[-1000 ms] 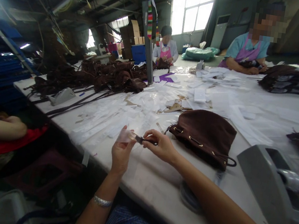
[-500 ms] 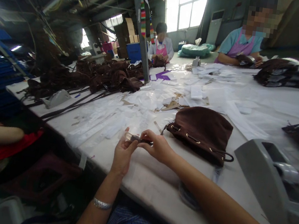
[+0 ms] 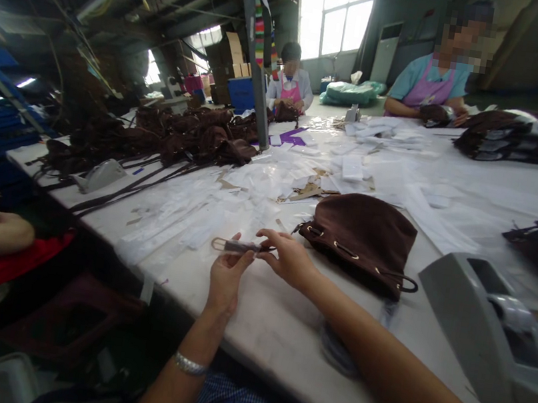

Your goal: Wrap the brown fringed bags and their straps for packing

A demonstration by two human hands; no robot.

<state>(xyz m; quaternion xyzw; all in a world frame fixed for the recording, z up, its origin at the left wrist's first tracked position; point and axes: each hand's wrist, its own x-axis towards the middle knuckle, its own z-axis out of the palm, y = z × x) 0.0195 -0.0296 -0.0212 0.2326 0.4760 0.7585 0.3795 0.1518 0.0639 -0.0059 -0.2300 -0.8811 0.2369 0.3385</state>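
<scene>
1. Brown strap tip [image 3: 235,245], seen from the head camera, hangs level over the white table [image 3: 279,338], its long axis running left to right.
2. Left hand [image 3: 226,276] pinches its middle from below, and right hand [image 3: 290,260] pinches its right end.
3. Suede drawstring bag [image 3: 365,236] lies just beyond the right hand.
</scene>
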